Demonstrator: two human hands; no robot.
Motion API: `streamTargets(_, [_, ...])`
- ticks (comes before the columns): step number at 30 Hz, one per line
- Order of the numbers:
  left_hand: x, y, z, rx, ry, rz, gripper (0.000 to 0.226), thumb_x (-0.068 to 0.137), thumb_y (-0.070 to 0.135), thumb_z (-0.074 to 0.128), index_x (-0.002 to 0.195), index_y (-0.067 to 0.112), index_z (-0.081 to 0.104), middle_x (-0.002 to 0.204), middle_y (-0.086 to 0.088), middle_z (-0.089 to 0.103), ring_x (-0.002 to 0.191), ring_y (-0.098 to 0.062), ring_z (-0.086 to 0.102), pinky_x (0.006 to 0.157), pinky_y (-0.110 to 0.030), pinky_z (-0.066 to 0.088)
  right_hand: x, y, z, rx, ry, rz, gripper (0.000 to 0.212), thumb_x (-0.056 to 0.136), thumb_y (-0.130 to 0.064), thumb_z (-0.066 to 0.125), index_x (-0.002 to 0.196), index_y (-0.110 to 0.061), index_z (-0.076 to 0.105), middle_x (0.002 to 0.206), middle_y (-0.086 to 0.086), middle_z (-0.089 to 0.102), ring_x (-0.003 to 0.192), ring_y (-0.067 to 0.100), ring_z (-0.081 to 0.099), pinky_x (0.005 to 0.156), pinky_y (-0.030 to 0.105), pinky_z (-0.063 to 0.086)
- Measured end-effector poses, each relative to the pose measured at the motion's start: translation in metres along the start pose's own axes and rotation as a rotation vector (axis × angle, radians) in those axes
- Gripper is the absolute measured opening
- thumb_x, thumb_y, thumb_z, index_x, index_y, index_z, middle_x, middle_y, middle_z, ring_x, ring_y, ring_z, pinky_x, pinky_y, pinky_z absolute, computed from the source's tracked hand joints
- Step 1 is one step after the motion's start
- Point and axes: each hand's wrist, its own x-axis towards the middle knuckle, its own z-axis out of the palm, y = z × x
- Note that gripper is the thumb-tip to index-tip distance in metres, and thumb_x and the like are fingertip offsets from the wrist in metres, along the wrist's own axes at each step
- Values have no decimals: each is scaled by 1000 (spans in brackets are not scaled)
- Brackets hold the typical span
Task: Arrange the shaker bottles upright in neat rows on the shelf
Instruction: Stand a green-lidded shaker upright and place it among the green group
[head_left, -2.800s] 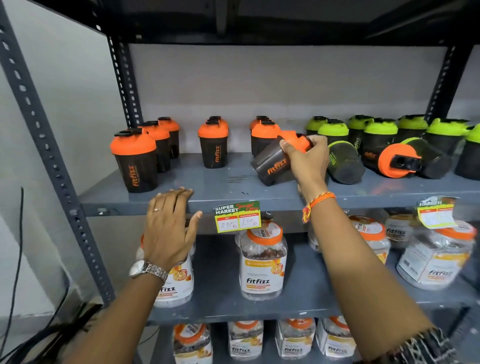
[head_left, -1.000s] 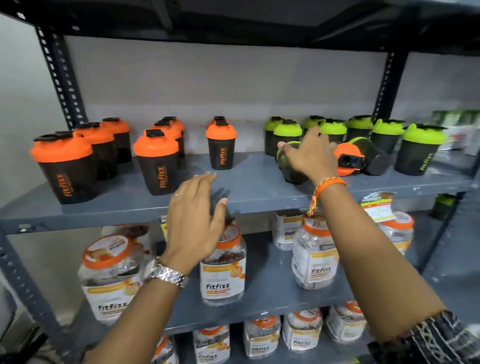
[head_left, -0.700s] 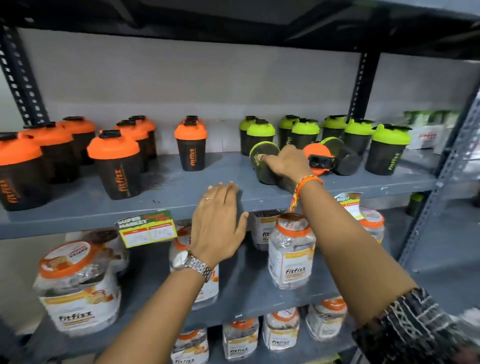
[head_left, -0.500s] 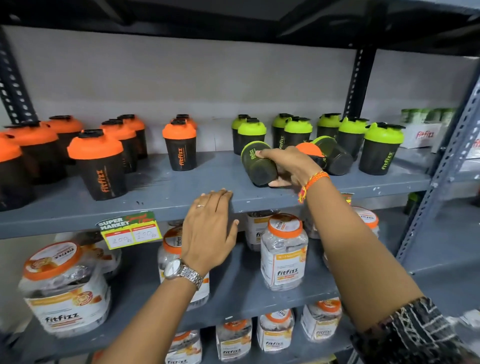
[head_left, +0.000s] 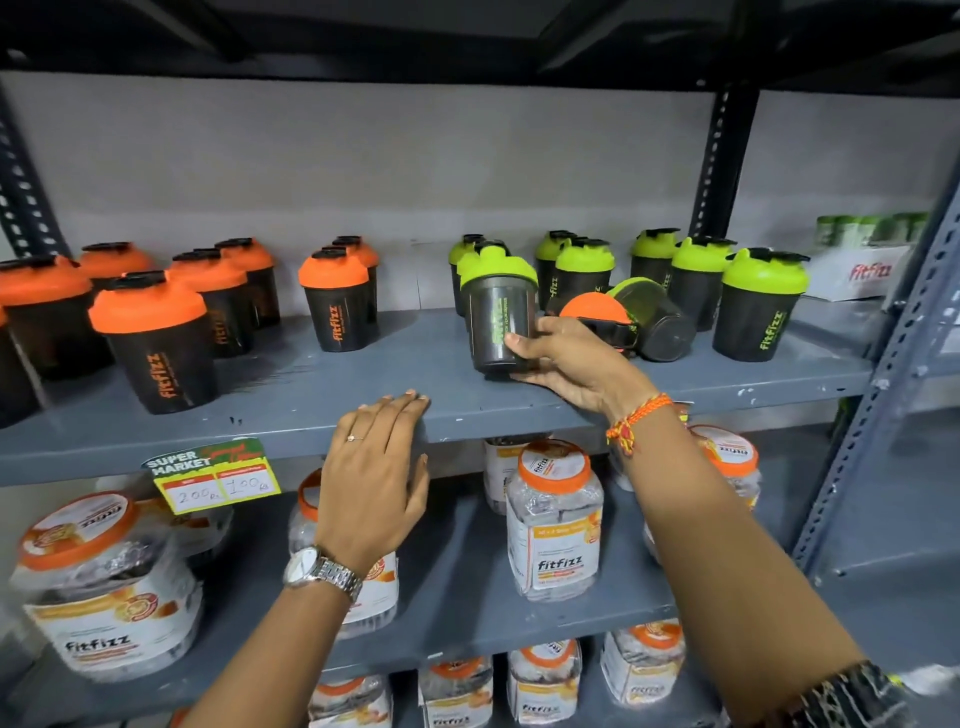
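- Shop, prob. a supermarket / supplement aisle: price tag (head_left: 218, 475) clipped to front edge of the grey metal shelf (head_left: 311, 415), printed "SUPER MARKET", w/ handwritten prices.
- On that shelf: many identical shaker bottles, orange-lid ones (head_left: 150, 340) left of the tag's spot, green-lid ones (head_left: 761, 306) far right, all branded "fitfizz". Stock in multiples, not home use.
- Shelf below the tag: clear jars w/ orange lids (head_left: 555, 519), same "fitfizz" label, repeated; more on the level under that.
- Slotted-angle steel uprights (head_left: 719, 156) behind the shelf, bare grey wall: plain retail/stockroom racking.
- Next bay, right of shelf: white "fitfizz" carton (head_left: 857, 273) w/ green-top items.
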Motion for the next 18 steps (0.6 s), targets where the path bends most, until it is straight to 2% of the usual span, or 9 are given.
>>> streamTargets(4, [0,0,6,-1,31,-14,58,86,28,61,142,16,53,143,-5,60,131,-26,54,117,-41,30,4,0,-2,-73,48,-69,38,91,12,60,126,-2,54,122,17,65,112,25,63,88,25,56])
streamTargets(8, [-1,-1,9,-3,59,-10,57,86,28,61,142,17,52,142,-4,60,130,-25,53,117,-40,29,9,7,-8,-181,69,-98,50,89,14,62,134,1,48,131,20,62,117,25,63,96,31,53])
streamTargets(13, [-1,-2,13,-14,66,-18,57,86,28,60,141,18,52,143,-2,60,131,-24,54,116,-41,33,15,15,-16,-265,41,-125,53,91,13,60,139,-2,45,117,4,65,101,6,64,79,15,56])
streamTargets(15, [-1,-1,14,-15,63,-29,57,87,29,59,142,19,52,143,-2,60,132,-24,54,116,-42,33,18,17,-19,-325,30,-127,53,91,12,60,140,-3,45,128,10,64,110,13,63,89,19,54])
streamTargets(18, [-1,-1,14,-10,62,-41,57,87,31,59,142,19,51,143,-2,59,132,-23,53,117,-41,31,21,18,-21,-411,29,-108,52,92,9,62,139,-5,44,139,14,60,126,24,58,109,39,48])
